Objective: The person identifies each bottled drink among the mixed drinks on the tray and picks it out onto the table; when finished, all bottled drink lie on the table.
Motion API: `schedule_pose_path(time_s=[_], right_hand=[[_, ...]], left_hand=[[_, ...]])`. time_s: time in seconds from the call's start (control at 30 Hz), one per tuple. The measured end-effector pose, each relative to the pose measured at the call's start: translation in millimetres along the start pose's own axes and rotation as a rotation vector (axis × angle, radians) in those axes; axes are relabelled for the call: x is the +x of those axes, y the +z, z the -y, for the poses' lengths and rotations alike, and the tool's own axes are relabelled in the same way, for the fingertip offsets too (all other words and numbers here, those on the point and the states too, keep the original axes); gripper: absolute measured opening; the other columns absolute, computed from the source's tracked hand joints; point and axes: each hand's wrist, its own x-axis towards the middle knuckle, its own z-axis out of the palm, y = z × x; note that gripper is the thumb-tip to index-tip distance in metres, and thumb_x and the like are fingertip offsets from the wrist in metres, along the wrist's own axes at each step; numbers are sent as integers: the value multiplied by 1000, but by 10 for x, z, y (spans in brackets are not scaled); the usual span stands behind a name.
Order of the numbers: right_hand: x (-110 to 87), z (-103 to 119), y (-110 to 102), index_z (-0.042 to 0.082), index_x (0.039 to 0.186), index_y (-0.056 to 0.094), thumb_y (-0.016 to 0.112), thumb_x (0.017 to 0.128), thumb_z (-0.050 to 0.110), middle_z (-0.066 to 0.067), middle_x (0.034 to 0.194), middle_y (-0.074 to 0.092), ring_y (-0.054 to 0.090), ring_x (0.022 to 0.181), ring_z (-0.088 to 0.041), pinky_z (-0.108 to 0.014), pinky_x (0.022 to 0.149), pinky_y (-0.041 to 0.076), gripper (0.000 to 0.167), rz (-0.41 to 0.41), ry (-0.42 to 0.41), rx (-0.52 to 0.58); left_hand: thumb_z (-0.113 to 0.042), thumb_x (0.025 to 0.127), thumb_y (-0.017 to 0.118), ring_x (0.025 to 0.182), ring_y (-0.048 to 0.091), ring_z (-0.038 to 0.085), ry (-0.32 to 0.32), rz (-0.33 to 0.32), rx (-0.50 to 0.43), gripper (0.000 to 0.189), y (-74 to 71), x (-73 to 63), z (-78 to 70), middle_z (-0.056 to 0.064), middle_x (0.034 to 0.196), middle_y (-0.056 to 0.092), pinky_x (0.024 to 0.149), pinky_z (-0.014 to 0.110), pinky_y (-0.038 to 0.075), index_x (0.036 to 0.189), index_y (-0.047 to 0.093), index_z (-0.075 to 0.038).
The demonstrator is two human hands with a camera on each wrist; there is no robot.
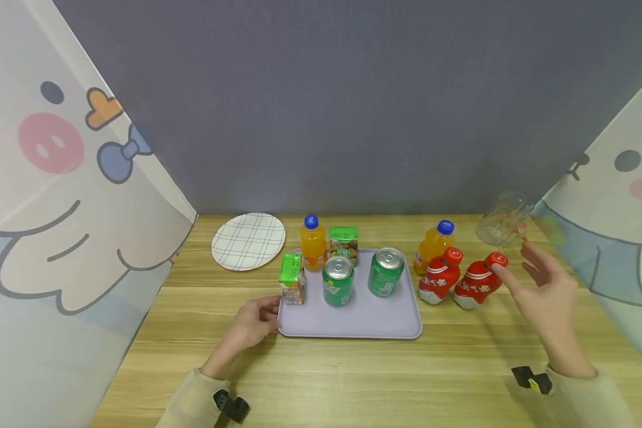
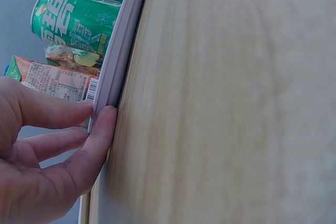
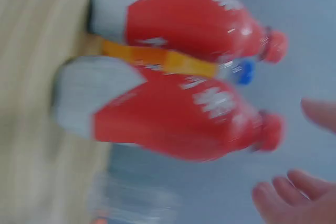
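Across the table [image 1: 321, 380], the person's left hand [image 1: 252, 323] pinches the purple tray [image 1: 353, 324] by its rim, around eight o'clock. On it I see a juice carton [image 1: 293, 279] at nine, an orange drink bottle [image 1: 314, 246] at eleven, another carton [image 1: 344, 241] at twelve, one green can [image 1: 338, 284] near the middle and a second green can [image 1: 386, 274] at two. The right hand [image 1: 548, 295] is spread wide and empty — thumb well off the fingers — with the nearest red bottle [image 1: 478, 283] just beside it at nine o'clock, a gap between. The other red bottle [image 1: 439, 278] stands next to that one. A clear cup [image 1: 503, 220] sits at the right hand's eleven; the checked plate [image 1: 248, 241], the tray's ten.
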Motion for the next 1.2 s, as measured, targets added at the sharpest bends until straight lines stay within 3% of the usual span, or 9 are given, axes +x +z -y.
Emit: schedule_pose_path(time_s=[0.1,0.2,0.37,0.53,0.73,0.97,1.2], right_hand=[[2,161,19,4,124,62,79,70,-7,-5,115,63,59,98,-3,-13,87,48,59,-97,-112,35],[17,311,46,1,120,64,78,67,-13,-12,112,65,61,97,-6,-16,88,50,56,-88,-204,86],[51,544,172,3,119,65,80,71,-6,-7,111,65,62,96,-6,-14,86,50,50,46,-196,91],[70,677,450,0,119,63,80,73,-4,-7,112,64,61,99,-5,-15,85,51,50,197,-207,129],[80,815,802,2,119,64,82,72,-1,-10,114,64,60,100,-5,-16,86,51,50,276,-245,162],[56,972,1184,1,124,60,80,78,11,-10,120,62,58,110,-22,-33,89,53,51,435,-263,226],[130,995,1478,0,124,59,81,76,10,-11,121,61,59,109,-26,-38,91,53,54,495,-277,269]], left_hand=[[19,75,63,80,60,22,-3,1,-1,53,-3,-2,-7,13,95,60,60,28,60,126,54,11],[19,75,63,81,60,22,3,6,-8,54,-5,1,-19,14,95,60,60,28,60,127,54,11],[19,75,63,81,60,23,1,15,-13,53,-12,1,-28,14,95,59,60,29,60,127,54,11],[19,75,63,80,59,22,-14,12,-5,53,-22,7,-17,13,95,59,60,28,60,127,54,11],[19,75,62,80,58,22,-8,20,-15,54,-36,6,0,14,95,58,61,29,60,127,53,12],[19,74,63,79,60,22,-6,-2,-4,53,-38,-8,20,14,94,59,59,29,60,126,54,11],[19,74,62,79,59,21,7,9,-9,54,2,28,-1,14,94,59,60,28,60,127,53,12]])
